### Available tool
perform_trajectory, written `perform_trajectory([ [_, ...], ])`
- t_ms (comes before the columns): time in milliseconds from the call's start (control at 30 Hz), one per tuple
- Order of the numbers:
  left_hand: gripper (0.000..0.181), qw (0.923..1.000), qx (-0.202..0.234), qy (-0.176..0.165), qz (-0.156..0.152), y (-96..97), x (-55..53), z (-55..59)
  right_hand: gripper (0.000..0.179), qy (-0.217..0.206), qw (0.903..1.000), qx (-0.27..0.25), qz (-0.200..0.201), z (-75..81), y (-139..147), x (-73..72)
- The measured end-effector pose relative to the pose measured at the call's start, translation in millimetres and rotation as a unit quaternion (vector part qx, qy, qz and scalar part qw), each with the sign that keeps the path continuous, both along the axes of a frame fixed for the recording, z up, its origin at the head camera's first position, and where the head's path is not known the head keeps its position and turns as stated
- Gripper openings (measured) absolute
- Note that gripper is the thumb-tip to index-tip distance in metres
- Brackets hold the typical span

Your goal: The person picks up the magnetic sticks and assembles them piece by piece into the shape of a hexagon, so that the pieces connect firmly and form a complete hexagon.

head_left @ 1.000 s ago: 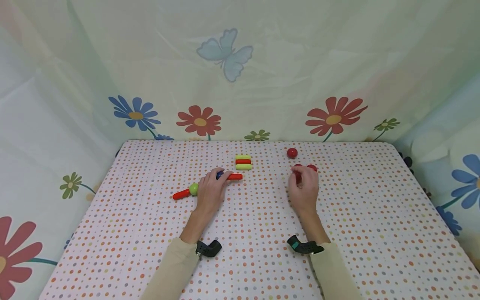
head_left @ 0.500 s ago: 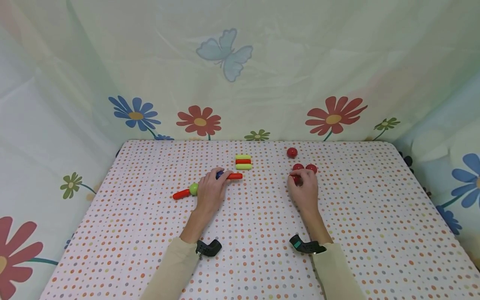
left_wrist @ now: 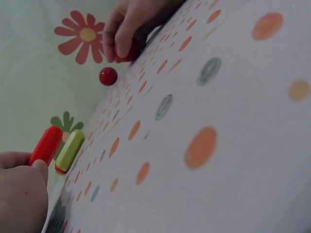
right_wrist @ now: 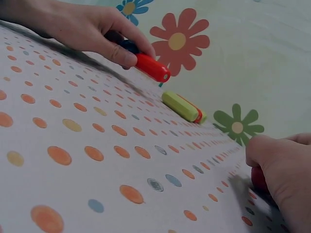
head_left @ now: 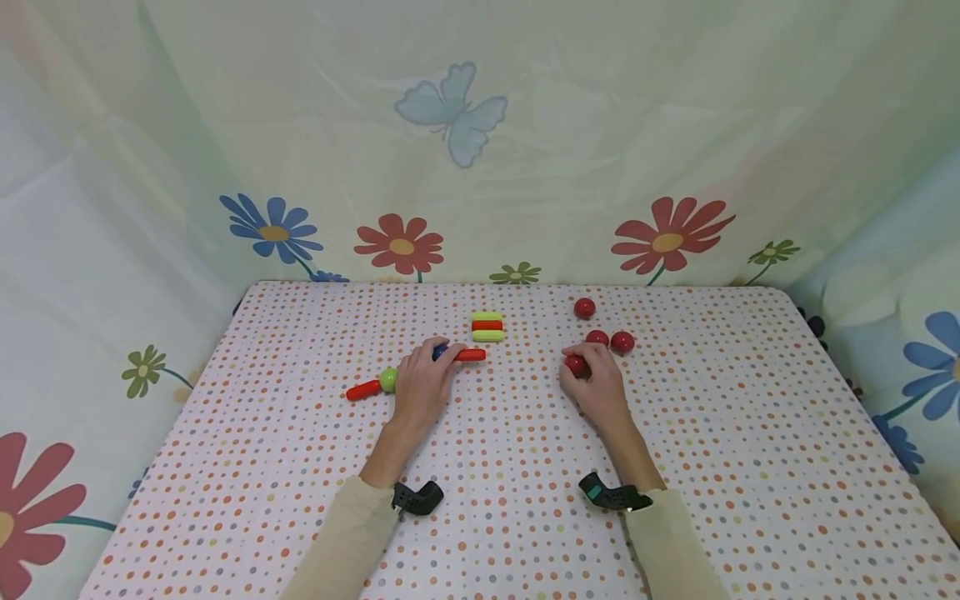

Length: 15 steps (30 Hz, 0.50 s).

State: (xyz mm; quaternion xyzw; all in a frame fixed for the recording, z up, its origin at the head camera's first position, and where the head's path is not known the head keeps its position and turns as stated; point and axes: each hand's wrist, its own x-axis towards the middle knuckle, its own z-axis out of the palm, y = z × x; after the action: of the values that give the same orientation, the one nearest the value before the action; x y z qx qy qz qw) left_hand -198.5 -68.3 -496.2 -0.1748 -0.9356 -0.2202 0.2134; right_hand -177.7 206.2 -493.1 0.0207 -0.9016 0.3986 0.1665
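Observation:
My left hand (head_left: pixel 423 383) grips a row of toy pieces. From its right side stick out a blue ball (head_left: pixel 439 351) and a red stick (head_left: pixel 470 355); from its left side, a green ball (head_left: pixel 387 380) and another red stick (head_left: pixel 363 390). The middle of the row is hidden under the hand. In the right wrist view, thumb and fingers pinch around the blue ball (right_wrist: pixel 129 46). My right hand (head_left: pixel 600 387) holds a red ball (head_left: pixel 576 366) between thumb and curled fingers, low over the table.
Behind the right hand lie three loose red balls, one farther back (head_left: pixel 585 308) and a pair (head_left: pixel 622 342) side by side. Two yellow-green sticks (head_left: pixel 487 336) with a red stick (head_left: pixel 487 326) between them lie beyond the hands. A patterned curtain (head_left: pixel 555 167) hangs behind the dotted table (head_left: pixel 487 500).
My right hand has drawn its red ball left and a little nearer, away from the other red balls, which now show fully. The left hand has stayed in place with the toy row.

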Motion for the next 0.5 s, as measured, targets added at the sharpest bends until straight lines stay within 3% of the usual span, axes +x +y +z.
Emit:
perform_trajectory([
  [233, 0.028, 1.0000, 0.001, 0.007, 0.005, 1.0, 1.1, 0.1, 0.026, 0.043, 0.9989, -0.016, 0.012, -0.1, -3, 1.0],
  [300, 0.028, 1.0000, 0.002, 0.003, 0.007, 0.3, 2.9, 0.0, 0.027, 0.054, 0.9974, -0.042, 0.023, -1.1, -6, 2.2],
  [367, 0.028, 1.0000, 0.004, 0.002, 0.006, -0.1, 3.9, 0.3, 0.029, 0.055, 0.9950, -0.075, 0.038, 8.3, -12, 7.1],
  [500, 0.028, 0.9999, 0.009, 0.011, 0.003, 0.7, 1.8, 0.8, 0.034, 0.024, 0.9864, -0.148, 0.066, 20.7, -22, 9.8],
])
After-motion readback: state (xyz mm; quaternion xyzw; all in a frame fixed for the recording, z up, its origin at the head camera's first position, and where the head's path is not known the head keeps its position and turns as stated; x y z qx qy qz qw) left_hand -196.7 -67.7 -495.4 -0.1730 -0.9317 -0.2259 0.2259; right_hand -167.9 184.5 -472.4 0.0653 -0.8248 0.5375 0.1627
